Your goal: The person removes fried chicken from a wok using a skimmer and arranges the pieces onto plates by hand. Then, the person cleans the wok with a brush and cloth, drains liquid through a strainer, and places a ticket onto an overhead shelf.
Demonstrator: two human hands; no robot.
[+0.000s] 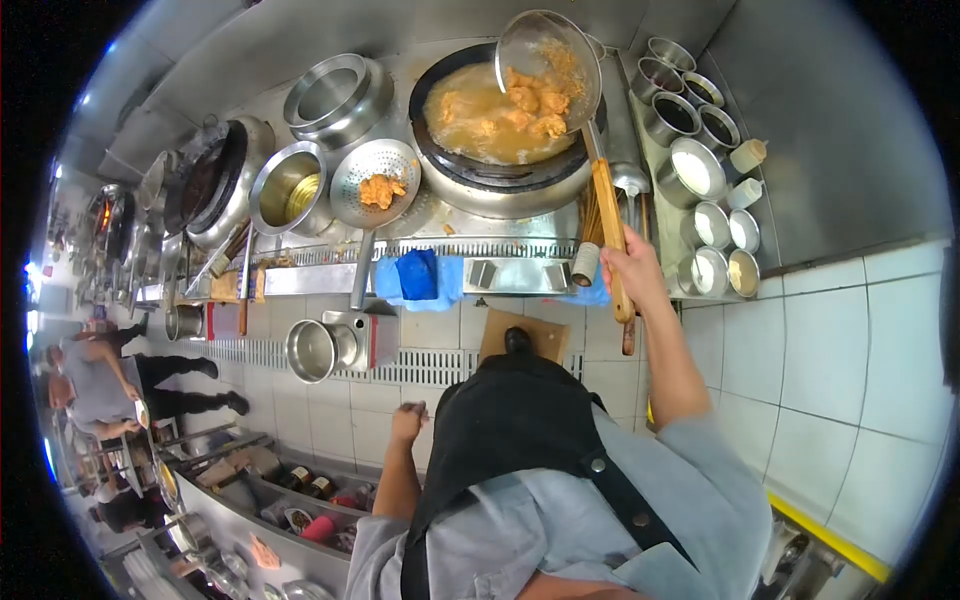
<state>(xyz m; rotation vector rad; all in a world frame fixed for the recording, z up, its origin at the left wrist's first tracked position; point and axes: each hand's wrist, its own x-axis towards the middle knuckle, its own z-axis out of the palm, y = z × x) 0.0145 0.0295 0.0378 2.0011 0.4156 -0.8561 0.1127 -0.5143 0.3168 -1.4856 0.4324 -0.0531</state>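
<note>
My right hand (628, 268) is wrapped round the long wooden handle of a mesh strainer (512, 42). Its bowl is over the right side of a wok (432, 130) of bubbling oil, and golden fried pieces (522, 98) show in and under the mesh. Whether the bowl touches the oil is hard to tell. Down by my left side, my left hand (408, 422) is closed in a loose fist, with nothing visible in it. A perforated skimmer (350, 170) rests left of the wok with a fried clump (380, 191) on it.
Steel pots (290, 165) stand left of the skimmer. Tins of sauces and powders (697, 170) line the right shelf. A bamboo brush (587, 262) lies at the stove's front edge, near a blue cloth (418, 274). Other people (100, 375) stand at far left.
</note>
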